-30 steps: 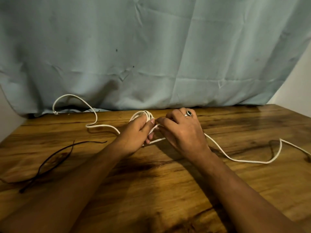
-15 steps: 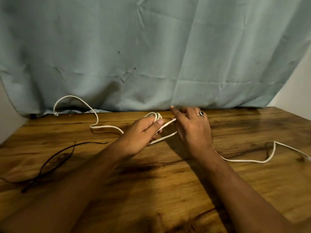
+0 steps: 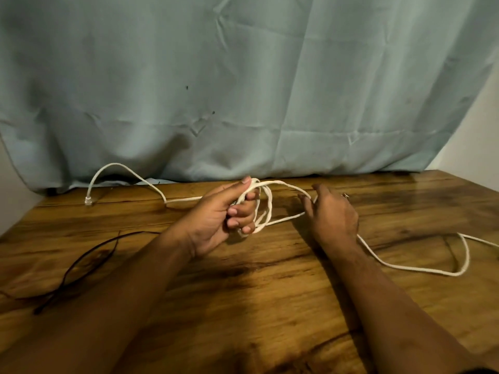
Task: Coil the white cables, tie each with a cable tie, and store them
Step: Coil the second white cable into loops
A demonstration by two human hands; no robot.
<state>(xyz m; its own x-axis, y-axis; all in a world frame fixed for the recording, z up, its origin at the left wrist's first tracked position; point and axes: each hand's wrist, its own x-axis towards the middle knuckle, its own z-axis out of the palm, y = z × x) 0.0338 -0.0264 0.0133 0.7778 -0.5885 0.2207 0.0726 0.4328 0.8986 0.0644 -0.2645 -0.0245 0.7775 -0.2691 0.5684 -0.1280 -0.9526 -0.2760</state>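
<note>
A wooden table (image 3: 270, 306) was backed by a creased teal curtain (image 3: 243, 90), with black cable ties (image 3: 51, 300) lying at its left. Both forearms were stretched forward. The white cable (image 3: 278, 182) was gripped as a coil in the curled left hand (image 3: 216, 220), and a loose strand was held between the right hand's (image 3: 332, 214) fingers.

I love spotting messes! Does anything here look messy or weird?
Nothing looks broken or spilled. The white cable is only partly coiled in the left hand; its loose stretches sprawl across the wooden table on both sides.
</note>
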